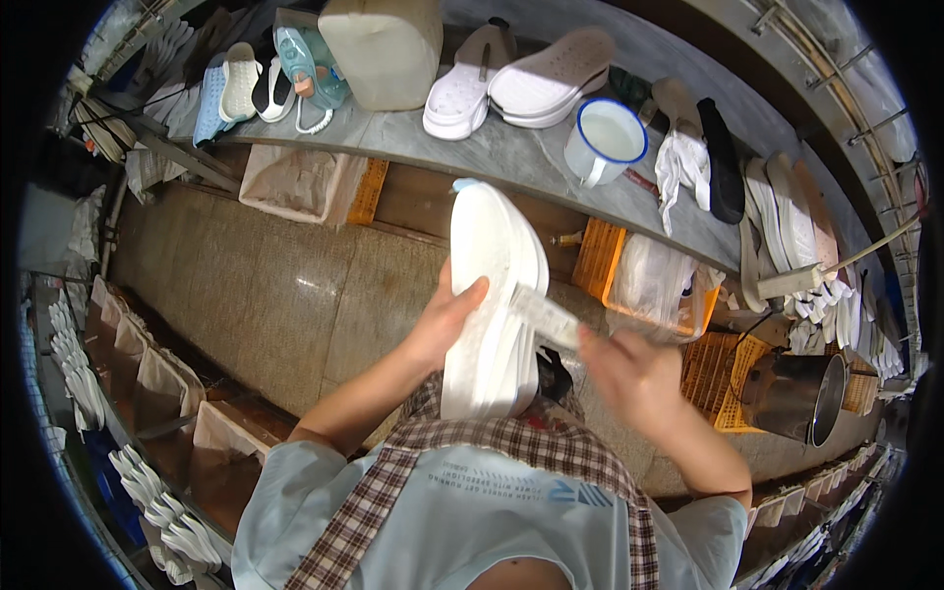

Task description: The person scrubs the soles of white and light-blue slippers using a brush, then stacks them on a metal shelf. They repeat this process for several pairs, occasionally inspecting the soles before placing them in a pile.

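My left hand (444, 324) grips a white shoe sole (487, 285) by its left edge, holding it upright in front of my chest. A second white sole seems stacked behind it. My right hand (634, 379), blurred by motion, holds a pale brush-like tool (546, 317) whose end lies against the sole's right side. Below both hands are my light blue shirt and checked apron straps.
A grey workbench (492, 152) runs across the top with white clogs (521, 84), a white enamel mug (605, 143), a large pale jug (383, 49) and more soles. Orange crates (605, 261) sit under it. A metal pot (796, 393) stands at right. Racks of white soles (157, 501) line the left.
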`<state>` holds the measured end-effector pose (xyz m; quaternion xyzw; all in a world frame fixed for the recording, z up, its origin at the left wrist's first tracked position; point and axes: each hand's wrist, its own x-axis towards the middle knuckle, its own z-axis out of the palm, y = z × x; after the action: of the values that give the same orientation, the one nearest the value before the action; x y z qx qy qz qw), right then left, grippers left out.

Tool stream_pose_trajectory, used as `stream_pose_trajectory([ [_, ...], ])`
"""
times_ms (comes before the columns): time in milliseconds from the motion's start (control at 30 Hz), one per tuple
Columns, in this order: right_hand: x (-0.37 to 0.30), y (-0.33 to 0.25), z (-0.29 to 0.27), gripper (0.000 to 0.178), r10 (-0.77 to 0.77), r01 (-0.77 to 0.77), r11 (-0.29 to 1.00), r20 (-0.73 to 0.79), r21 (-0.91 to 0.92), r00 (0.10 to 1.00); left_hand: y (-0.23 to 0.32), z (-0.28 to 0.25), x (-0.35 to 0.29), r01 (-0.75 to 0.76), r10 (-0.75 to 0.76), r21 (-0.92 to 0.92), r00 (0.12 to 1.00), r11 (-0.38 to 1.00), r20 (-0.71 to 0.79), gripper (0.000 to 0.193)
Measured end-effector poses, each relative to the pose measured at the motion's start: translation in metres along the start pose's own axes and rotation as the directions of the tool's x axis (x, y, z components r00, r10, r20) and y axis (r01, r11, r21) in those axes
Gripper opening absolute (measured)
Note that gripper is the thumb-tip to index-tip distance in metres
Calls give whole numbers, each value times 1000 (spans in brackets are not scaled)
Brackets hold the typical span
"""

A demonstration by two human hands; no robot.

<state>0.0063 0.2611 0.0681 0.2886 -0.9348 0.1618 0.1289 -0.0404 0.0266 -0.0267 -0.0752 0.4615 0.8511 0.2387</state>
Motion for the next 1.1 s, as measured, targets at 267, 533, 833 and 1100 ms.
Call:
stream_pose_trajectory([
  [267, 4, -5, -6, 24, 39, -39, 999, 22, 12, 999, -2, -3, -1, 25, -26, -26, 1000, 999, -14, 69],
  [533, -4, -2, 1, 23, 65, -66, 997, 34, 30, 997, 0, -2, -4, 28, -28, -23, 999, 999, -14, 68],
  [833, -3, 3, -3, 21, 63, -63, 998, 23, -4, 998, -1, 0, -5, 14, -14, -35, 1000, 999, -21, 68],
  [1100, -2, 2, -9, 24, 43, -43, 999, 2, -9, 999, -4, 2, -3, 3, -4, -34, 1000, 999, -27, 70],
])
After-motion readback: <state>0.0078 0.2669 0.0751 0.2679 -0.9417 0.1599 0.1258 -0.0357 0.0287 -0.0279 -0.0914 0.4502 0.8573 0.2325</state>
